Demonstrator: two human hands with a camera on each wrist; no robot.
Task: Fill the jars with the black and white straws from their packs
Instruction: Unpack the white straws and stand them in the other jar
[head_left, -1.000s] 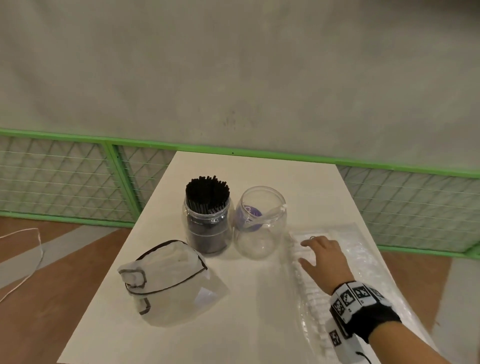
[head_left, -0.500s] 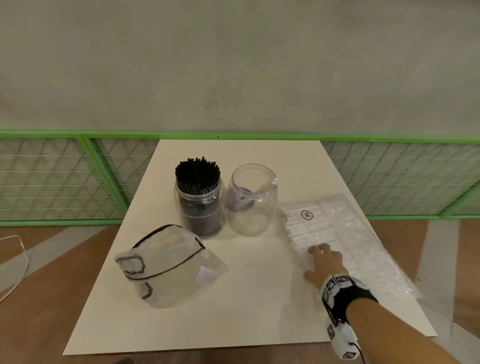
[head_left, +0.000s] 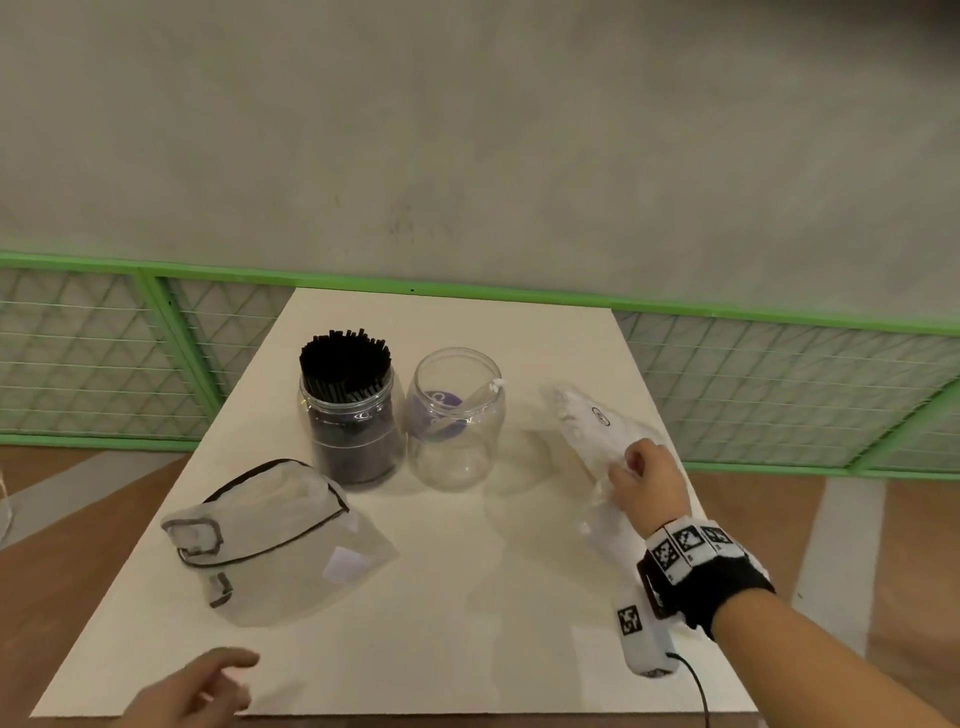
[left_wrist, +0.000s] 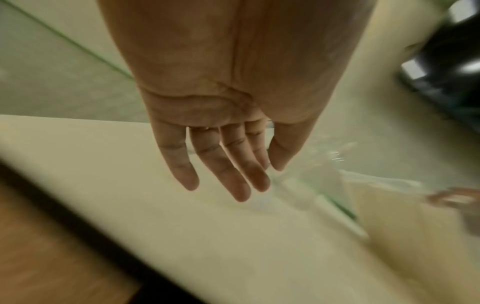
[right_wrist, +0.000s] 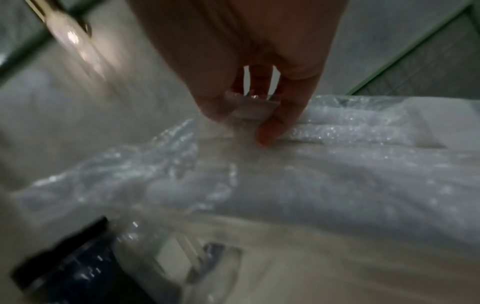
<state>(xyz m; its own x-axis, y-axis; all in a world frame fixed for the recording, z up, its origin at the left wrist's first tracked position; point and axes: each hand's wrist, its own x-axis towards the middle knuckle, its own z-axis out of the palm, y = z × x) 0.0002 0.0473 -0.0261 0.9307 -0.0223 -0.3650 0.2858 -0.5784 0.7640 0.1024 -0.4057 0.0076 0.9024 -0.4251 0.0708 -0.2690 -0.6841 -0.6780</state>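
Observation:
A clear jar (head_left: 352, 415) packed with black straws stands mid-table. Beside it on the right is a clear jar (head_left: 454, 421) with one white straw leaning inside. My right hand (head_left: 641, 480) pinches the clear pack of white straws (head_left: 587, 423) and holds it raised off the table at the right; in the right wrist view my fingers (right_wrist: 275, 125) curl into the pack's plastic (right_wrist: 311, 174). My left hand (head_left: 202, 686) hovers over the table's near left edge, fingers (left_wrist: 221, 164) straight, holding nothing.
An empty, crumpled clear pack with black trim (head_left: 265, 535) lies at the front left of the white table (head_left: 467, 623). A green wire-mesh fence (head_left: 779, 384) runs behind the table. Wooden floor shows on both sides.
My right hand went from lying on the flat white-straw pack to gripping it and lifting it off the table. My left hand has come into view at the near left edge.

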